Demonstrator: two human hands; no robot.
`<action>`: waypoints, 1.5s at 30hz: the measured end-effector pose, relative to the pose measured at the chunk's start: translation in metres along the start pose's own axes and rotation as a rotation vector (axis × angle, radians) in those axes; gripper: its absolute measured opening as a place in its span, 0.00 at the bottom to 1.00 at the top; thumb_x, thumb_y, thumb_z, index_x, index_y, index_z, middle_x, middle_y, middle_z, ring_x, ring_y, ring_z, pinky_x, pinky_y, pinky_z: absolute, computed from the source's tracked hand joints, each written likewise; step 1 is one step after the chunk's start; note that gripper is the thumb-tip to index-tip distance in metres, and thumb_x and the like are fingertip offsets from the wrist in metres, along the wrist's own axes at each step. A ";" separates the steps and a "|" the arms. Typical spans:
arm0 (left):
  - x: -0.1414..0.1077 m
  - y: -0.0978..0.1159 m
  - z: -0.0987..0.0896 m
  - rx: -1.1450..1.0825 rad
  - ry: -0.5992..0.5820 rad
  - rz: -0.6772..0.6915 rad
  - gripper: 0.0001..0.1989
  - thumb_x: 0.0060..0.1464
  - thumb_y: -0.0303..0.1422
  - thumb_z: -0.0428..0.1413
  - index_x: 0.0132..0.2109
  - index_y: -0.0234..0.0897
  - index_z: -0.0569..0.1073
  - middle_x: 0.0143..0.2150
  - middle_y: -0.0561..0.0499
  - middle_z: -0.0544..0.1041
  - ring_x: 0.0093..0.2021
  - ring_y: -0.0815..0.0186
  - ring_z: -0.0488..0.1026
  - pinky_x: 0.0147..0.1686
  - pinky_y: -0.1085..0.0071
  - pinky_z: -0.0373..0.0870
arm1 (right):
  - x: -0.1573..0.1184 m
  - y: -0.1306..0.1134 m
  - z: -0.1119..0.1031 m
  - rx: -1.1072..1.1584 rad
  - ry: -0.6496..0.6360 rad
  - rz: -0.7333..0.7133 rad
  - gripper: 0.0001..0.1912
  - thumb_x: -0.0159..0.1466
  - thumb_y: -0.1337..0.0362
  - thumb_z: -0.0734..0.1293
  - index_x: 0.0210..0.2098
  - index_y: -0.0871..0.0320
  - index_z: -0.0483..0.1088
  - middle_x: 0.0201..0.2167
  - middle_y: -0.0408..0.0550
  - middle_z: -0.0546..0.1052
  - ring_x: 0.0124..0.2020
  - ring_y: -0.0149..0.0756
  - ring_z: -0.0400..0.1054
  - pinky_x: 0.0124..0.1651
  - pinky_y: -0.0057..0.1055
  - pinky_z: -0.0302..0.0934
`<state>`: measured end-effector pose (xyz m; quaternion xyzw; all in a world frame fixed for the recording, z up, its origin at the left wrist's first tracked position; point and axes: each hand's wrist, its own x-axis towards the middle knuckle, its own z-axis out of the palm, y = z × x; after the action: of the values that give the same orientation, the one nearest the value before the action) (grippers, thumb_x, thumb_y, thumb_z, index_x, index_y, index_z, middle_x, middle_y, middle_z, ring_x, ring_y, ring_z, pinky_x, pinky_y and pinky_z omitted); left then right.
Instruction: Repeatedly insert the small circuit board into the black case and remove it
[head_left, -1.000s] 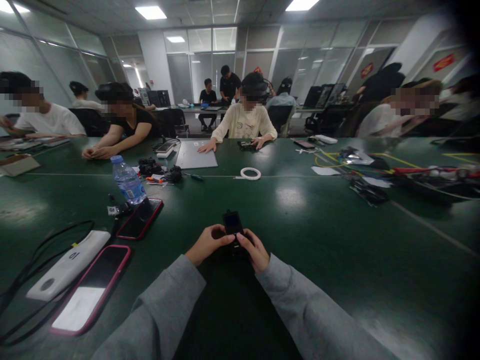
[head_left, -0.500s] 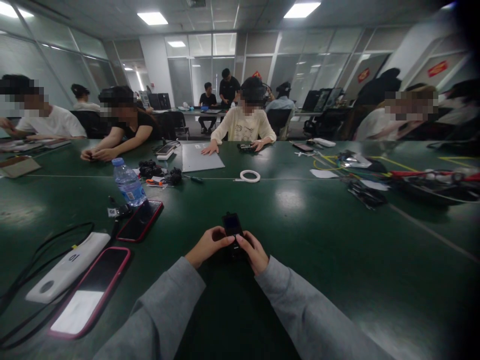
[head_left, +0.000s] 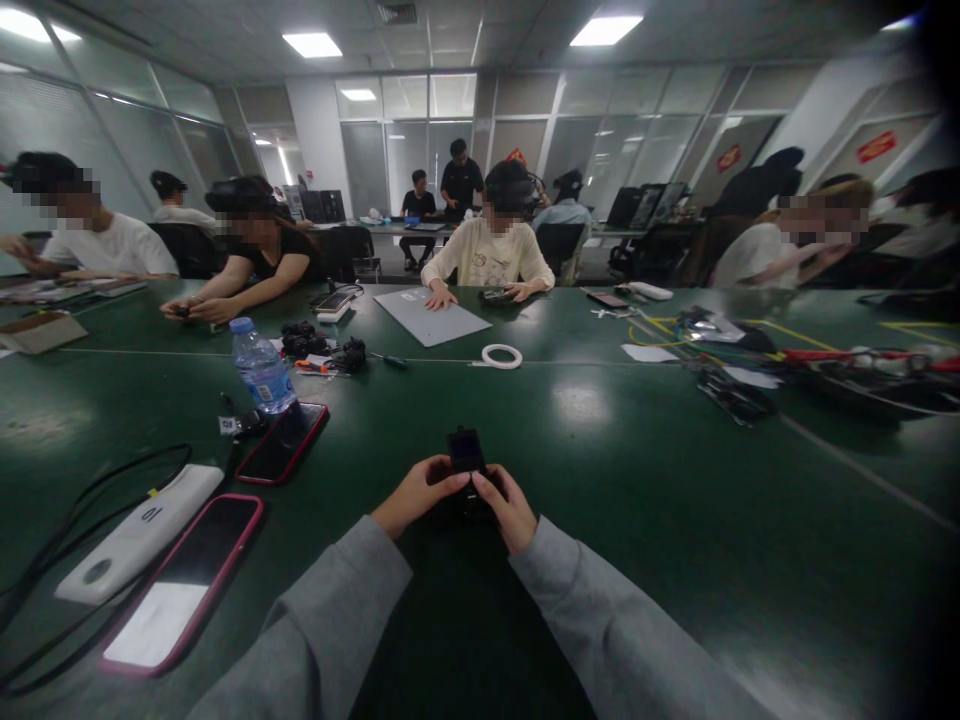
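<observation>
A small black device with a dark screen is held upright between both hands at the near middle of the green table. My left hand grips its left side, the thumb laid over the front below the screen. On the other side my right hand holds it in the same way, and the two thumb tips nearly meet. The remaining fingers curl behind the device and are partly hidden. Its lower part is dark and hard to make out.
Left of my hands lie two red-edged phones, a white power bank with black cables, and a water bottle. Ahead are a tape roll and a grey board under a person's hand. Tangled cables lie right.
The grey board across the table has turned and shifted right with the other person's hand. The view has shifted slightly. My hands keep the same hold on the device.
</observation>
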<state>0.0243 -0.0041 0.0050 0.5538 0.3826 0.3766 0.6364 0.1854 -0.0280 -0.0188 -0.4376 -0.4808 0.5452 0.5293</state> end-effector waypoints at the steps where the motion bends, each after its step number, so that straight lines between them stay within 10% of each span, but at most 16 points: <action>1: -0.001 0.000 0.000 -0.004 0.004 0.002 0.24 0.45 0.41 0.60 0.48 0.32 0.70 0.47 0.41 0.73 0.48 0.59 0.69 0.51 0.61 0.60 | 0.000 0.000 0.000 0.004 0.000 -0.004 0.23 0.53 0.45 0.67 0.34 0.59 0.65 0.31 0.47 0.69 0.34 0.36 0.65 0.37 0.32 0.59; 14: 0.002 -0.003 0.019 -0.579 0.023 -0.101 0.35 0.50 0.58 0.41 0.47 0.33 0.71 0.47 0.42 0.73 0.52 0.57 0.67 0.53 0.61 0.57 | -0.004 -0.005 0.006 0.067 -0.043 0.052 0.23 0.54 0.45 0.67 0.34 0.60 0.67 0.33 0.48 0.71 0.36 0.38 0.66 0.40 0.33 0.60; 26: -0.001 -0.015 0.022 -0.861 0.057 -0.170 0.34 0.47 0.59 0.44 0.43 0.32 0.71 0.37 0.44 0.75 0.45 0.59 0.71 0.50 0.63 0.61 | -0.013 0.001 0.025 -0.228 -0.103 -0.102 0.24 0.61 0.48 0.61 0.46 0.61 0.65 0.44 0.54 0.70 0.48 0.42 0.65 0.50 0.38 0.60; 31: 0.001 -0.017 0.019 -0.893 0.062 -0.199 0.33 0.46 0.59 0.45 0.41 0.32 0.71 0.34 0.45 0.75 0.41 0.59 0.72 0.46 0.64 0.64 | -0.017 0.009 0.025 -0.524 0.031 -0.259 0.21 0.64 0.52 0.57 0.48 0.62 0.60 0.43 0.56 0.69 0.44 0.42 0.66 0.46 0.40 0.62; 36: 0.002 -0.016 0.014 -0.991 0.145 -0.187 0.30 0.46 0.57 0.49 0.38 0.33 0.72 0.31 0.48 0.74 0.36 0.64 0.73 0.40 0.69 0.66 | -0.022 -0.001 0.026 -0.802 0.177 -0.710 0.22 0.62 0.58 0.60 0.52 0.65 0.57 0.48 0.59 0.64 0.51 0.45 0.58 0.52 0.46 0.56; 45: -0.004 -0.005 0.018 -0.965 0.028 -0.310 0.34 0.43 0.61 0.47 0.38 0.31 0.72 0.31 0.46 0.74 0.34 0.65 0.72 0.36 0.72 0.65 | -0.035 -0.010 0.033 -1.091 0.105 -0.926 0.32 0.62 0.60 0.61 0.62 0.62 0.48 0.59 0.56 0.55 0.60 0.47 0.49 0.58 0.46 0.50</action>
<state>0.0395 -0.0155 0.0019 0.1280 0.2512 0.4190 0.8631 0.1561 -0.0655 -0.0048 -0.4167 -0.7949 -0.0753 0.4345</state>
